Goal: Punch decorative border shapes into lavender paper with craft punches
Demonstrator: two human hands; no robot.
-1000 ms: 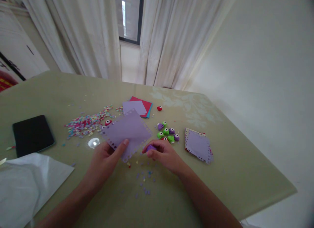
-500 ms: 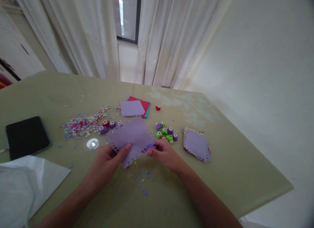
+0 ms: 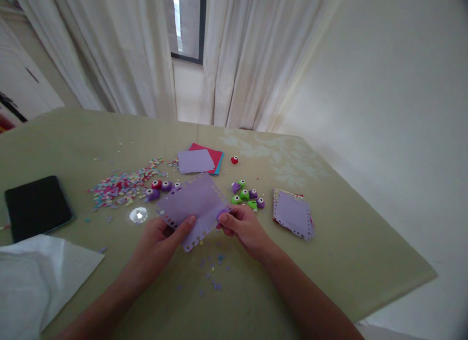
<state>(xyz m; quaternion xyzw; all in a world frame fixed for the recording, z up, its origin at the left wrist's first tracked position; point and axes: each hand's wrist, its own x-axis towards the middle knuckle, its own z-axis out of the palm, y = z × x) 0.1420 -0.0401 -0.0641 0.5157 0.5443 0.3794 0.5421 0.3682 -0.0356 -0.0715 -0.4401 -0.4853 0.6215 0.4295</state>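
My left hand (image 3: pixel 166 240) grips a square of purple paper (image 3: pixel 199 201) by its near left side, thumb on top. Small holes run along several of the paper's edges. Between the thumb and fingers of my right hand (image 3: pixel 244 228) is a small purple craft punch (image 3: pixel 222 215), set against the paper's right edge and partly hidden by the fingers. Just beyond that hand lies a cluster of green, purple and red punches (image 3: pixel 244 195) with eye shapes on them. More punches (image 3: pixel 166 185) sit behind the paper on the left.
Punched paper bits (image 3: pixel 122 186) form a colourful heap at left; others (image 3: pixel 215 281) lie below my hands. Sheets of purple, red and blue paper (image 3: pixel 195 161) are at the back. A punched stack (image 3: pixel 292 213) lies right. A black tablet (image 3: pixel 38 206) and white sheet (image 3: pixel 69 262) are left.
My right hand has brought the purple punch from beside the paper onto its right edge, and its fingers have closed in around it. The left hand still holds the paper, shifted slightly.
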